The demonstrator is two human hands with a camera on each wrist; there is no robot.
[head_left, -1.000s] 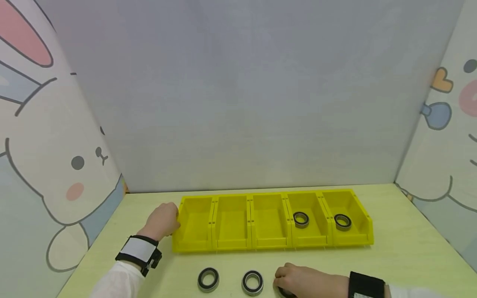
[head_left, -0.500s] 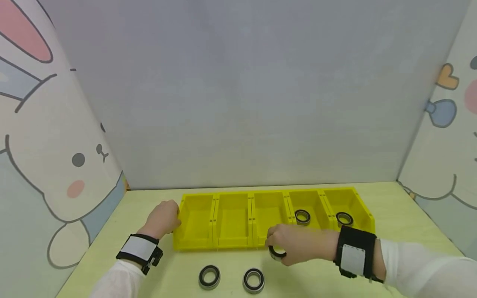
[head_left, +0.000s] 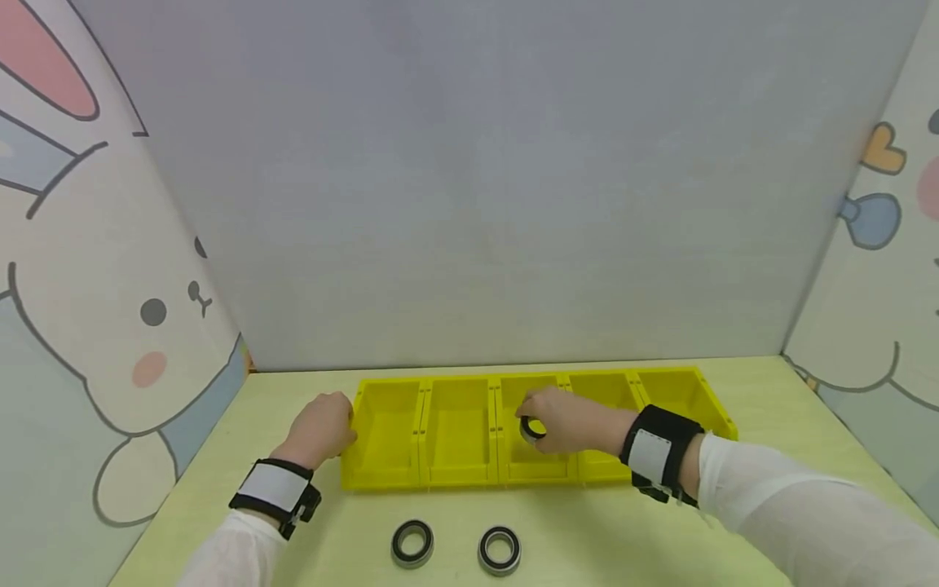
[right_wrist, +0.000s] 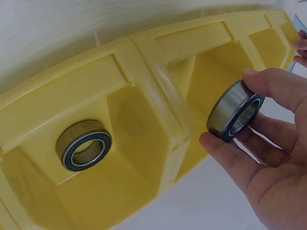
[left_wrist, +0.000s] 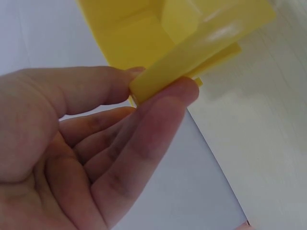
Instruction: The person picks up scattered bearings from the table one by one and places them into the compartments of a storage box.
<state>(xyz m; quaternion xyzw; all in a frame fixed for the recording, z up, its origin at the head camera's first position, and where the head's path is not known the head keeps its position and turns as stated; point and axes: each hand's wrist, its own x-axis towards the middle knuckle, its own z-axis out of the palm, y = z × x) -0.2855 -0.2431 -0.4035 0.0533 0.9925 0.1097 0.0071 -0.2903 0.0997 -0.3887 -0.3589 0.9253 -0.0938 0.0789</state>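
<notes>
A row of joined yellow bins (head_left: 455, 481) stands across the table. My left hand (head_left: 323, 428) holds its left end, and in the left wrist view the bin's corner edge (left_wrist: 192, 52) sits pinched between thumb and fingers (left_wrist: 160, 120). My right hand (head_left: 557, 420) hovers over the middle compartment and pinches a black-and-steel bearing (head_left: 531, 428) (right_wrist: 235, 111) upright between thumb and fingertips. Another bearing (right_wrist: 84, 145) lies flat in the compartment beside it. My right forearm hides the floors of the two rightmost compartments in the head view.
Two more bearings (head_left: 412, 544) (head_left: 500, 550) lie flat on the pale green table (head_left: 792, 456) in front of the bins. A grey back wall and cartoon-printed side panels (head_left: 95, 326) close the table in on three sides.
My right hand picked a bearing up from the table's front edge and carried it up over the middle compartment. The left hand stayed at the bin's left end.
</notes>
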